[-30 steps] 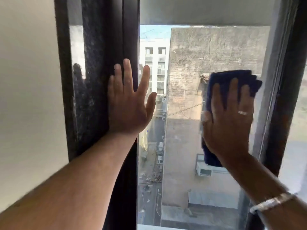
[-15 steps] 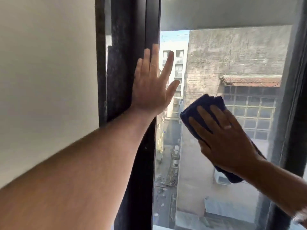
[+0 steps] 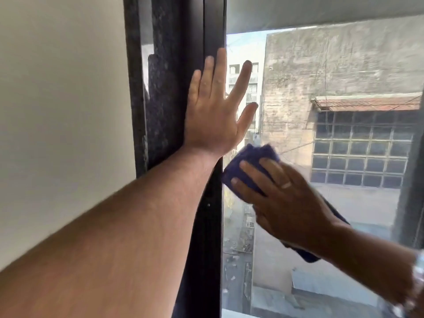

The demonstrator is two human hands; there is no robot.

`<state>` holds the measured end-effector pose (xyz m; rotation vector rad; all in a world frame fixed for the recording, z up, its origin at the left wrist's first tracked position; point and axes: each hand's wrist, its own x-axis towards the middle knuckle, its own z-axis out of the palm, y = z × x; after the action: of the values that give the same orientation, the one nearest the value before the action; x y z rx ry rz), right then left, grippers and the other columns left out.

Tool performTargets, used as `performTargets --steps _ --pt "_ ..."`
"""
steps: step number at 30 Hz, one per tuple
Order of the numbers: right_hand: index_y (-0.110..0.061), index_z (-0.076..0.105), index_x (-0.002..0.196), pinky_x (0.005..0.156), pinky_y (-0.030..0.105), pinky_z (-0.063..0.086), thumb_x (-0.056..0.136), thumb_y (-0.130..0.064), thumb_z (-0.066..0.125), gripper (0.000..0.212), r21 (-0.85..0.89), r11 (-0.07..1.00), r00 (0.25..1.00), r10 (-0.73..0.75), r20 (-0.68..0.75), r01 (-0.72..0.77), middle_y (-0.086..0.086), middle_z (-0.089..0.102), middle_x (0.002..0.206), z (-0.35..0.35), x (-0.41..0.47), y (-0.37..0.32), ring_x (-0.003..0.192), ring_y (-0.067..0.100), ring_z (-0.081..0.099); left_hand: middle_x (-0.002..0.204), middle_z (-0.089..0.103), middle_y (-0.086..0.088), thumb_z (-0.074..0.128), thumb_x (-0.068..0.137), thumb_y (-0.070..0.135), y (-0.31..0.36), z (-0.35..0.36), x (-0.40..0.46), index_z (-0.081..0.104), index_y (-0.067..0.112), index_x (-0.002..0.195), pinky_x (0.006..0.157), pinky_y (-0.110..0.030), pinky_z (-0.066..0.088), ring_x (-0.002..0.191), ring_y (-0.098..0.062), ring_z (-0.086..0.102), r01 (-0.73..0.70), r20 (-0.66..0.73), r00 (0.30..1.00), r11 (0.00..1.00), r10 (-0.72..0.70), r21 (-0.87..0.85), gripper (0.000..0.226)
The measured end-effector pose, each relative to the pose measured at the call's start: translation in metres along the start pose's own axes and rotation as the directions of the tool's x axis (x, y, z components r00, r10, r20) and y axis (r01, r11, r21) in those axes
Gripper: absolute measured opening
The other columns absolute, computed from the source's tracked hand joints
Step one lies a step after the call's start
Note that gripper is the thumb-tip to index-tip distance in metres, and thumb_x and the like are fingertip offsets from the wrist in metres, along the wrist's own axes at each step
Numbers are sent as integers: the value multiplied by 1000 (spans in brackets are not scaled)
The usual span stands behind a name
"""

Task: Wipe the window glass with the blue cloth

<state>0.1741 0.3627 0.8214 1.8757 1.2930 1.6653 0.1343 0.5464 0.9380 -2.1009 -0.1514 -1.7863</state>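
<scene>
The window glass [image 3: 298,92] fills the right half of the head view, with buildings behind it. My right hand [image 3: 280,198] lies flat on the blue cloth [image 3: 250,157] and presses it to the glass near the pane's left edge, at mid height. The cloth's far corner sticks out beyond my fingertips and another part shows below my wrist. My left hand [image 3: 213,115] is spread flat, fingers apart, against the dark window frame [image 3: 202,226], its fingers reaching onto the glass just above the cloth. It holds nothing.
A pale wall [image 3: 62,111] runs along the left of the frame. A second dark frame post [image 3: 410,198] stands at the pane's right edge. A bracelet sits on my right wrist at the lower right.
My right hand has swept the cloth from the pane's upper right down and left to its left edge. My left hand has stayed flat on the frame. The view has shifted left.
</scene>
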Motion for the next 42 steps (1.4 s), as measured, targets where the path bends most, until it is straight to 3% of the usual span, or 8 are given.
performTargets --steps 4,11,15,21,27,34,39,42 --pt "-22 45 143 101 46 39 76 -37 58 70 -10 970 963 -240 122 243 7 51 146 3 -34 -1 125 31 53 167 14 -21 24 103 59 -1 3 -1 21 28 161 127 -52 10 155 -38 14 -6 19 1000 1000 6 7 66" --pt "-20 53 135 72 38 44 73 -30 57 63 -4 997 997 81 3 -81 4 60 129 -7 3 -9 96 27 59 167 15 -23 22 103 59 0 2 -1 21 27 161 127 -52 11 155 -39 14 -1 15 1000 1000 1 9 66" --pt "-19 50 139 83 40 42 80 -27 49 59 -25 995 992 -90 93 92 5 58 137 -9 -21 7 110 27 59 167 16 -22 22 104 58 0 3 -3 22 26 161 127 -51 11 155 -38 15 -7 12 1000 1000 7 13 65" --pt "-17 48 142 113 54 29 76 -19 49 66 -23 983 983 181 18 -181 16 45 150 -5 14 8 136 40 40 167 18 -21 25 103 56 2 2 -3 24 28 160 126 -51 11 155 -37 17 11 0 1000 1000 -11 4 64" --pt "-18 25 154 119 49 12 85 -38 48 75 0 973 954 -224 200 229 11 29 159 14 -62 -1 143 34 29 167 17 -20 23 104 60 1 5 -2 21 28 161 126 -51 10 155 -37 16 11 2 1000 1000 -11 8 65" --pt "-21 41 148 114 58 24 91 -31 44 57 -21 938 938 346 33 -345 19 35 155 4 -34 7 140 44 29 167 17 -22 20 105 57 3 2 -3 21 28 161 127 -52 12 155 -37 16 22 7 1000 1000 -21 -12 63" --pt "-27 31 152 117 49 17 83 -33 48 71 20 996 984 -94 150 92 8 37 156 23 -63 -42 143 34 28 168 12 -21 19 105 58 0 -1 -4 15 28 162 127 -51 9 156 -37 12 23 63 998 1000 -22 -5 65" --pt "-25 22 154 113 55 32 87 -25 43 70 35 999 978 -2 207 -6 10 40 155 17 -95 -4 142 36 36 168 10 -20 22 104 59 10 -5 -12 13 25 162 127 -52 7 156 -36 9 83 81 993 996 -81 -31 68"
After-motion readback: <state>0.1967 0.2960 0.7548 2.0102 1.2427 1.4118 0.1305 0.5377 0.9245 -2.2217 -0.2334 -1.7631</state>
